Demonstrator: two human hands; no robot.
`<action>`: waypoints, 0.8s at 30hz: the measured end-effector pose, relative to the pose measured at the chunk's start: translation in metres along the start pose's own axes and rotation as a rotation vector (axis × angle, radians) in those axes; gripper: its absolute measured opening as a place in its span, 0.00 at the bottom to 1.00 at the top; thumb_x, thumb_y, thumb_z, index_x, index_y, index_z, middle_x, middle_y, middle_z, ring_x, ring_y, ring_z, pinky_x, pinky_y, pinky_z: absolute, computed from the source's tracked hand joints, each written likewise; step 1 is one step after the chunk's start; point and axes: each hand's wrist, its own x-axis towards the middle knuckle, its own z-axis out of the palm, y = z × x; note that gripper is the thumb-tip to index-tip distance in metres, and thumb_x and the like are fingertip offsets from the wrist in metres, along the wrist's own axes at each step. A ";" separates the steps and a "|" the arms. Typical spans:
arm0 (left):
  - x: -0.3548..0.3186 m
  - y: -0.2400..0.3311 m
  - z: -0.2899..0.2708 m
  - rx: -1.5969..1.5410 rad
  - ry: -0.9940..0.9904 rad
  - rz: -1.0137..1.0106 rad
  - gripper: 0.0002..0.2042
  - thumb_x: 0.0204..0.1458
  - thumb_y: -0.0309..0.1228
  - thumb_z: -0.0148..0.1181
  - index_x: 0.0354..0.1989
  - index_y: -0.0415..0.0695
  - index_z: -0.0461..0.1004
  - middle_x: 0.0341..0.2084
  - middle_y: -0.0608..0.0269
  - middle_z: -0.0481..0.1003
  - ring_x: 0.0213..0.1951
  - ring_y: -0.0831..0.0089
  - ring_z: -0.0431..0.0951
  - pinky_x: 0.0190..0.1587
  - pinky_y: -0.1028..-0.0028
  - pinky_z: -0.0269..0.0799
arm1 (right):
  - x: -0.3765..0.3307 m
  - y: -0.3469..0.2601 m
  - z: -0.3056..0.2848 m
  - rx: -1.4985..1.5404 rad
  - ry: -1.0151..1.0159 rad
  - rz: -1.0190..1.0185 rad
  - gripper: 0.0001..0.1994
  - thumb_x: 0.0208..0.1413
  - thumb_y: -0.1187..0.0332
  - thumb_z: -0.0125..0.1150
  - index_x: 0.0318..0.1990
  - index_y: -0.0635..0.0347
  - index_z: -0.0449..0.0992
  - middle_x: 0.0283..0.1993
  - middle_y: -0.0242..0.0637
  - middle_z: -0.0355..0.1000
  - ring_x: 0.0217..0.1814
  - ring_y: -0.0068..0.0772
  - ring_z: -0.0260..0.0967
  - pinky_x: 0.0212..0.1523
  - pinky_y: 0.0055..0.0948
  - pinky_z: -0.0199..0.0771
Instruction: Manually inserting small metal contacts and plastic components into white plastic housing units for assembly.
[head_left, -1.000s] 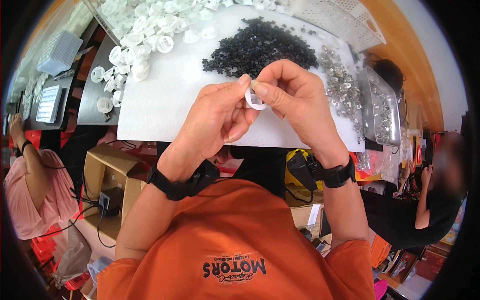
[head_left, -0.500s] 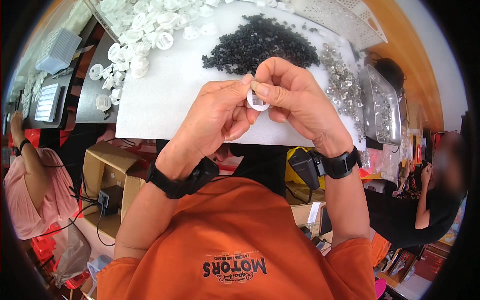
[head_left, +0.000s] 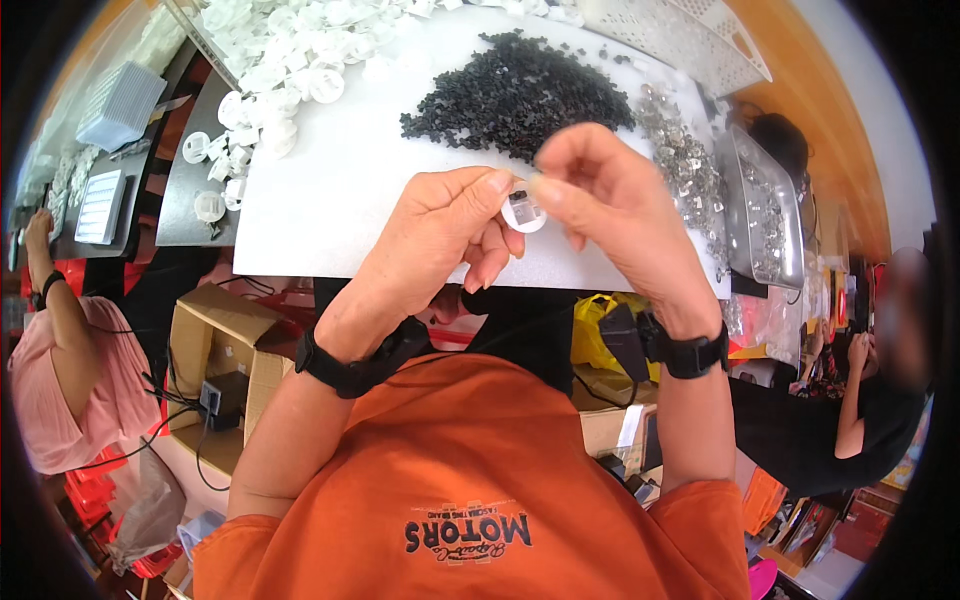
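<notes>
Above the near part of the white table board [head_left: 330, 220], my left hand [head_left: 425, 230] pinches a small round white plastic part [head_left: 529, 221] by its edge. A black piece [head_left: 518, 196] sits in its rectangular opening, with a pale or clear area below it. My right hand [head_left: 625, 215], blurred by motion, is just right of the part. Its thumb and forefinger are apart, and I see nothing between them. Right behind both hands spreads a pile of small black pieces [head_left: 515, 90].
A heap of white round parts [head_left: 300, 50] covers the far left. Small metal pieces [head_left: 685, 155] lie at the right beside a metal tray [head_left: 745, 220]. A white perforated basket [head_left: 680, 30] stands behind. Co-workers sit at both sides; an open cardboard box [head_left: 205, 340] is below left.
My right hand has let go of the white part and drawn slightly right, its fingers spreading. The part stays in my left hand, its face now showing more.
</notes>
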 end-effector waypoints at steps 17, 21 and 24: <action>-0.004 0.002 0.008 0.187 -0.044 0.070 0.14 0.56 0.26 0.44 0.46 0.33 0.72 0.28 0.59 0.75 0.25 0.79 0.75 0.28 0.81 0.74 | -0.018 0.017 0.003 -0.163 0.032 -0.002 0.12 0.58 0.67 0.55 0.25 0.63 0.67 0.21 0.24 0.62 0.23 0.12 0.52 0.21 0.18 0.54; -0.003 0.000 0.008 0.230 -0.004 0.058 0.14 0.56 0.25 0.44 0.45 0.32 0.73 0.26 0.60 0.75 0.24 0.79 0.75 0.28 0.81 0.73 | -0.019 0.018 0.008 -0.156 0.072 -0.056 0.11 0.58 0.68 0.55 0.25 0.63 0.67 0.20 0.24 0.61 0.23 0.12 0.51 0.21 0.19 0.53; -0.004 0.000 0.011 0.220 0.017 0.085 0.13 0.55 0.25 0.45 0.44 0.32 0.74 0.24 0.61 0.75 0.24 0.79 0.75 0.28 0.80 0.74 | -0.020 0.019 0.008 -0.197 0.069 -0.044 0.11 0.58 0.68 0.55 0.25 0.63 0.66 0.20 0.24 0.59 0.23 0.13 0.50 0.20 0.19 0.53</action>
